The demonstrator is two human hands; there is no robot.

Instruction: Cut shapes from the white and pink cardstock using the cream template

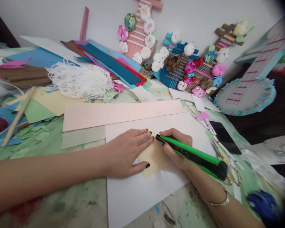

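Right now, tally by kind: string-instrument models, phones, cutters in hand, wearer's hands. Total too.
String-instrument models: 4 (pink, dark blue, brown, pale-blue-rimmed)
Phones: 1 (black phone)
Cutters in hand: 1 (green cutter)
Wearer's hands: 2 (left hand, right hand)
Total: 8

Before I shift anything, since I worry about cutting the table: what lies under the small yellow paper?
A large white sheet shows around the small yellow paper, which lies on it. The patch directly beneath is hidden, and the left hand covers part of the paper.
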